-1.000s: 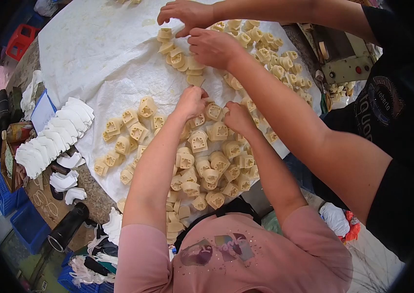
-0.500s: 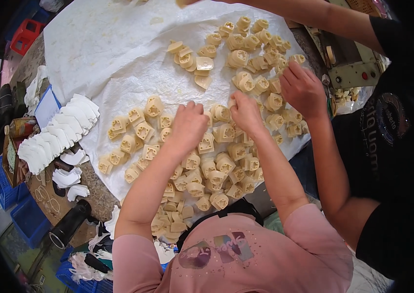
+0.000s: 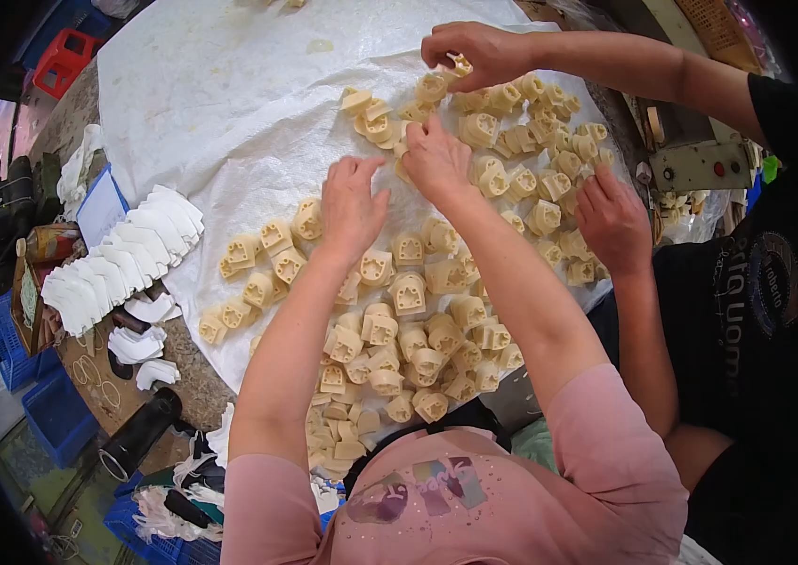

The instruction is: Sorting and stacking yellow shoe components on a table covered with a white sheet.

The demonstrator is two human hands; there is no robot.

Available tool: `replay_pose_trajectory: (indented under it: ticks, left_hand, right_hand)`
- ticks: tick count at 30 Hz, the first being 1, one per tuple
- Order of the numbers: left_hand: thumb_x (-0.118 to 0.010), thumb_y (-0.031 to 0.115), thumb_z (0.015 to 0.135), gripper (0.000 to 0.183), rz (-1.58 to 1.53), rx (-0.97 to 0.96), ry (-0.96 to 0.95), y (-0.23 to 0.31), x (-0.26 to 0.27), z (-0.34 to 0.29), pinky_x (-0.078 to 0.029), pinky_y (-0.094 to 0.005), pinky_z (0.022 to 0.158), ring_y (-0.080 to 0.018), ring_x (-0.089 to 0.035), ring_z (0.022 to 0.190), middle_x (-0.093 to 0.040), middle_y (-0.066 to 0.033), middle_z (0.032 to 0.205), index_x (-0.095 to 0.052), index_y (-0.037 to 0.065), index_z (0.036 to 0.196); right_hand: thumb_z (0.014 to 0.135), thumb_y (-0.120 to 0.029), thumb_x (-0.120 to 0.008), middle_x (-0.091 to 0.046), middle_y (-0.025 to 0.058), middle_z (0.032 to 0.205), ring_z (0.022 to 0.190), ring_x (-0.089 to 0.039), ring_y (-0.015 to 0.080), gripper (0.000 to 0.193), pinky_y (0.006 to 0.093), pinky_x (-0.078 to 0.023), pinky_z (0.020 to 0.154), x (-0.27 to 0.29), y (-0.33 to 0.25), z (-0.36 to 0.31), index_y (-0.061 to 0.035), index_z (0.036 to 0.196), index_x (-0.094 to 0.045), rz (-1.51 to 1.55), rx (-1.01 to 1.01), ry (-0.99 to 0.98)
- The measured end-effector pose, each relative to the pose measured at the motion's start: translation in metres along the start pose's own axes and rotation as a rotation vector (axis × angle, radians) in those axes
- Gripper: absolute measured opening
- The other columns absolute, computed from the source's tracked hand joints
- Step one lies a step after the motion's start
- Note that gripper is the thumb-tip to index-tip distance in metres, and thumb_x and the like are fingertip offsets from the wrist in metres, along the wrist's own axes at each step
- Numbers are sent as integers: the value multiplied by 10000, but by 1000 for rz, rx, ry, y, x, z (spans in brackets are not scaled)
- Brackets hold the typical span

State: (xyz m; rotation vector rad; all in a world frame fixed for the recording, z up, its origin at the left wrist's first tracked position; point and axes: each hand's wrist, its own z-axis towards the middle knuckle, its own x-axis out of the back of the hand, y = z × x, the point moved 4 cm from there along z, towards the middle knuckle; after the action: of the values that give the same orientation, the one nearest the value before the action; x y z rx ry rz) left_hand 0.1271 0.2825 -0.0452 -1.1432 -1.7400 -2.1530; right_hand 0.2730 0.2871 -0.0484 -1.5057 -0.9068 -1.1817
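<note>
Many small cream plastic pieces (image 3: 408,293), rounded with star-like hollows in their ends, lie on a white sheet (image 3: 239,104). My left hand (image 3: 354,205) hovers over the sheet with thumb and fingers apart, nothing visible in it. My right hand (image 3: 438,162) reaches farther out, its fingers bent around a cream plastic piece (image 3: 401,158) beside a small far cluster (image 3: 372,118); the fingers partly cover this piece. Both my forearms extend over a dense group of pieces near my body.
At right, a co-worker's hand (image 3: 485,55) pinches a cream piece; their other hand (image 3: 612,221) is among pieces at the sheet's edge. Overlapping white curved parts (image 3: 130,252) lie at left, near a black cylinder (image 3: 140,433), a blue bin (image 3: 58,414) and a red stool (image 3: 64,62).
My right hand has moved away from me and left to the far cluster. My left hand has shifted slightly farther out and spread. The co-worker's far hand has come over the pieces.
</note>
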Motion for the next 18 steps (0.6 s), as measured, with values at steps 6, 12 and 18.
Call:
replay_pose_trajectory:
  ticks: [6,12,18]
  left_hand:
    - [-621,47,745,507,356,-183,146,1,-8,42,-355,-463,953,-287,-414,1191,-452,-75,1301,-563,194,1227]
    - [-557,112,801,434,758,-363,77,-3,-40,66,-357,-463,942,-280,-391,1212,-466,-43,1284,-575,241,1214]
    - [-553,130,794,280,585,-460,0,-23,-40,65,-440,-450,874,-312,-436,1167,-545,-41,1134,-614,153,1067]
  right_hand:
    - [782,-132,-585,-525,127,1024,877,-591,336,160,461,-466,733,8,9,-20,-81,933,-596,81,-10,56]
    - [816,-93,-571,-567,141,902,816,-586,325,108,435,-457,689,29,39,-52,-50,907,-610,411,-145,207]
    - [799,-27,-569,-582,110,818,680,-534,196,128,305,-432,626,38,64,-100,0,909,-627,749,-280,199]
